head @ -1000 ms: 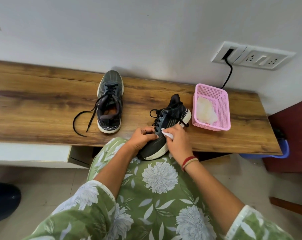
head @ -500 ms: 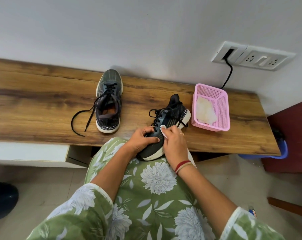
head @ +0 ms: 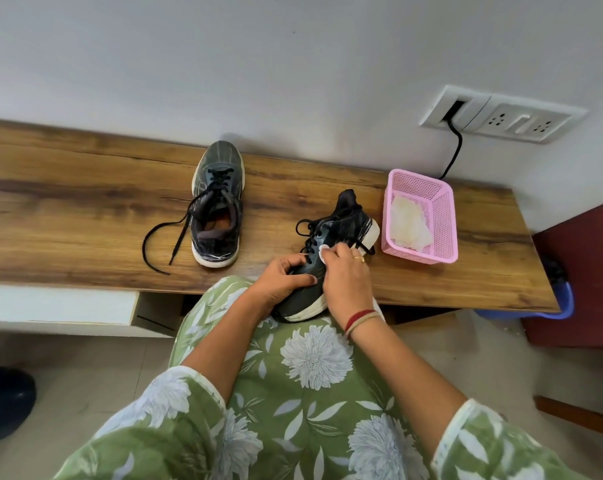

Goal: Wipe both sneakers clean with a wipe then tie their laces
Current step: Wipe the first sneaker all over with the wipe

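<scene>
Table [head: 85, 209]: wooden, set along the wall, directly ahead of my lap.
Far sneaker [head: 217, 202]: upright on the table, toe toward the wall. Laces are untied and trail left across the wood. It is well apart from both my hands.
Held sneaker [head: 345, 226]: dark upper, white sole, tilted onto its side. Toe end overhangs the table's near edge above my lap; heel lies near the basket. Laces loose.
Basket [head: 443, 216]: pink mesh, on the table just right of the held sneaker. Contains pale crumpled wipes.
Left hand [head: 282, 278]: my fingers are curled round the toe half of the held sneaker.
Right hand [head: 346, 278]: my fingers are bunched together, pinching the wipe and pressing it to the upper beside the laces.
Wipe [head: 324, 252]: white; only a corner shows past my fingertips.
</scene>
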Motion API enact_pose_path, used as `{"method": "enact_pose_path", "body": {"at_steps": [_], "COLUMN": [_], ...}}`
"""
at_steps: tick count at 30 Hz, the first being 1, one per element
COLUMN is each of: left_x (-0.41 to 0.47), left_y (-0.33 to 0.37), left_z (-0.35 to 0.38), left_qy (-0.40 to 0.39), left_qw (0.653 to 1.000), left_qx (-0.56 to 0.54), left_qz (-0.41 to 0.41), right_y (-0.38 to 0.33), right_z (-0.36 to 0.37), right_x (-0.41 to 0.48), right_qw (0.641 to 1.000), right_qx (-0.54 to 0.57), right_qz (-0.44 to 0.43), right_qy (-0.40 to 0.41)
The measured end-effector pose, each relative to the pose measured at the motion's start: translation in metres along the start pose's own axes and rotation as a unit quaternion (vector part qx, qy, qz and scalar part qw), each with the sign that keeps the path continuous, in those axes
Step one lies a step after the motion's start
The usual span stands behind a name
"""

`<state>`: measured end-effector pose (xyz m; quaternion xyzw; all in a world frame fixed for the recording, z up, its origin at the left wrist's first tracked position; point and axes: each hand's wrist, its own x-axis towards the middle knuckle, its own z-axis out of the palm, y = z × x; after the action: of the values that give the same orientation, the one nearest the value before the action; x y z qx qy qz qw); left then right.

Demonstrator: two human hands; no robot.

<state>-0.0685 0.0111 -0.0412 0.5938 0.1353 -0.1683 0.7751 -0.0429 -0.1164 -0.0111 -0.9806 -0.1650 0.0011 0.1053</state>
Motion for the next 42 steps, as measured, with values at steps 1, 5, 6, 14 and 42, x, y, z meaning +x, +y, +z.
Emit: {"method": "enact_pose_path", "body": {"at_steps": [1,5,6,14,42], "left_x": [0.000,0.001,0.000,-0.002,0.003], "left_y": [0.000,0.000,0.001,0.003,-0.002], "left_z": [0.000,-0.001,0.000,0.002,-0.001], "left_qy": [0.003,0.004,0.000,0.000,0.002], "left_qw": [1.000,1.000,1.000,1.000,1.000], "left_qx": [0.001,0.008,0.005,-0.005,0.004], "left_qz": [0.001,-0.003,-0.004,-0.015,-0.026], "right_y": [-0.001,0.002,0.007,0.059,0.027], "right_z": [0.002,-0.008,-0.016,-0.039,-0.045], "right_x": [-0.006,-0.020,-0.021,0.036,0.018], "right_qw": [1.000,0.997,0.991,0.926,0.976], "right_qx": [0.008,0.068,0.116,0.346,0.214], "right_qz": [0.004,-0.009,-0.012,0.141,0.017], "right_qy": [0.003,-0.029,-0.064,0.062,0.027]}}
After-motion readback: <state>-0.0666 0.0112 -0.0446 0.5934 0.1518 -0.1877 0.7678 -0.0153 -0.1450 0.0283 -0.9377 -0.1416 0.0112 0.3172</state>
